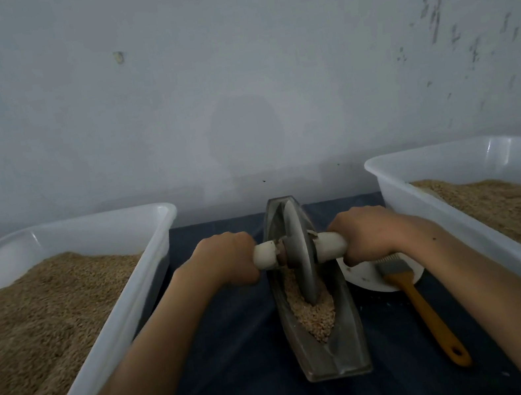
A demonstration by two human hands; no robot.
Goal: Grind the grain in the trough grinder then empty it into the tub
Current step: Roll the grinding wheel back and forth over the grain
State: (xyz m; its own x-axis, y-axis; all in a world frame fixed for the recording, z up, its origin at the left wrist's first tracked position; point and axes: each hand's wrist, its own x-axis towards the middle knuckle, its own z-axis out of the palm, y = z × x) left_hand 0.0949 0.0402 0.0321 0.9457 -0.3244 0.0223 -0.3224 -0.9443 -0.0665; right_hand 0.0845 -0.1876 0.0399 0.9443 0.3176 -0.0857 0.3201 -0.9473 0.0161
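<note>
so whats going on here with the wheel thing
A person is grinding grain. The left hand and right hand each grip an end of the handle through a metal wheel, which stands in the trough grinder on crushed grain. Grain-filled tubs sit either side; a brush lies nearby.

Dark cloth-covered table [245,356]: two tubs [146,269] [401,193], trough grinder [346,338], plate [360,275].

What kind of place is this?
Probably a small workroom for grinding grain by hand: a trough grinder on a dark cloth, big plastic tubs of grain either side, and a bare scuffed wall.
</note>
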